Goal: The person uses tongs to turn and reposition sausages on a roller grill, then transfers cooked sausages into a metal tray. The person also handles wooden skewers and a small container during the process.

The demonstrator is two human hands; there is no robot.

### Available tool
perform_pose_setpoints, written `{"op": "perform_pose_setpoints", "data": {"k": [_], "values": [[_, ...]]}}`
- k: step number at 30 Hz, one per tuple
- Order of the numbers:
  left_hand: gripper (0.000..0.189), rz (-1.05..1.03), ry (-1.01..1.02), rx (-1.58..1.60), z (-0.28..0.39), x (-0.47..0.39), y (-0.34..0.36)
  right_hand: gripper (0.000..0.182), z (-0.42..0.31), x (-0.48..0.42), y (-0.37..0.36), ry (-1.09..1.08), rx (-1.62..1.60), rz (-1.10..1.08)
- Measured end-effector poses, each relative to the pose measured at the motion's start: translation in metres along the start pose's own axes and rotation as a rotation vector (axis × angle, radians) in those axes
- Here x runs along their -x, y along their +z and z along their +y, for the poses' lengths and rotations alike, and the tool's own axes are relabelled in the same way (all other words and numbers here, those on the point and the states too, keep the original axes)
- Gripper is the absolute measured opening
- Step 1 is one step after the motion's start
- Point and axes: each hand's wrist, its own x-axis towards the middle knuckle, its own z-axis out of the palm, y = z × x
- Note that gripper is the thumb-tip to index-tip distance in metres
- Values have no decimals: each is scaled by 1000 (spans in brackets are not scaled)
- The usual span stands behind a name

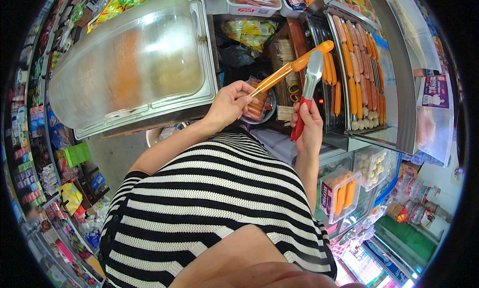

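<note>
My left hand [232, 102] grips the lower ends of bamboo skewers [270, 78] that lie against orange sausages [312, 56] pointing up to the right. Red-handled metal tongs [307, 89] are in my right hand [308, 129], their tips up beside the upper sausage. Whether the tongs touch it I cannot tell. To the right, a roller grill [350, 125] carries rows of orange and pink sausages [353, 65], with pale balls [365, 124] at its near end. Below my left hand, packed sausages [257, 108] sit in a round container, partly hidden.
A clouded domed cover [127, 63] on a metal tray [209, 78] stands at left. Skewer bundles [285, 52] lie in a wooden compartment between tray and grill. Plastic boxes of sausages [340, 194] and pale balls [370, 166] are at lower right. Stocked shelves line the far left.
</note>
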Motion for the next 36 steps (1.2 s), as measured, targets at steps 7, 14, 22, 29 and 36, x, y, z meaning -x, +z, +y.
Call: {"op": "perform_pose_setpoints", "data": {"k": [7,14,22,29,36], "values": [[13,17,1,-9,1,3,1,40,2,6,1,7,112,3],[14,54,-13,51,-2,4,9,34,14,25,12,55,97,16],[14,85,-58,52,-1,4,15,38,36,47,25,87,143,32],[11,77,-59,88,-1,0,17,45,42,51,27,86,146,47],[14,-8,29,165,11,7,11,46,24,44,24,-63,8,197]]}}
